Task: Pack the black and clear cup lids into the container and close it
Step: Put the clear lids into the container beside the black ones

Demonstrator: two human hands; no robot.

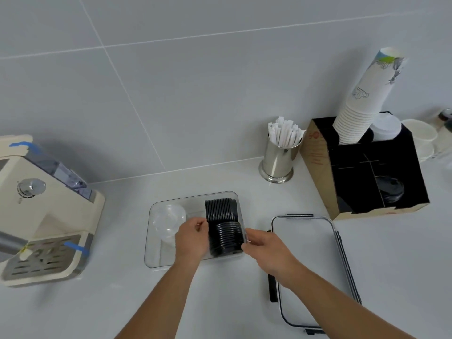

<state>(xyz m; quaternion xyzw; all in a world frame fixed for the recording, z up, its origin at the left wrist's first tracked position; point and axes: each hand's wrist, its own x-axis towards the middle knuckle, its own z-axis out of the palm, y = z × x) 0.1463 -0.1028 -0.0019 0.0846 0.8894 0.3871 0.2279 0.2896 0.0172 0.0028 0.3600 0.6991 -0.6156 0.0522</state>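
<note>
A clear rectangular container (156, 261) stands on the white counter. Inside it, two rows of black cup lids stand on edge: a far row (221, 208) and a near row (226, 238). A stack of clear lids (168, 220) lies in its left half. My left hand (192, 237) presses against the left side of the near black row. My right hand (263, 245) grips the container's right wall beside that row. The container's lid (308, 263), clear with black clips, lies flat on the counter to the right.
A cream coffee machine (41, 209) stands at the left. A steel cup of wrapped straws (280, 155) and a cardboard organiser (367, 167) with paper cups and more black lids stand at the back right. A tiled wall rises behind.
</note>
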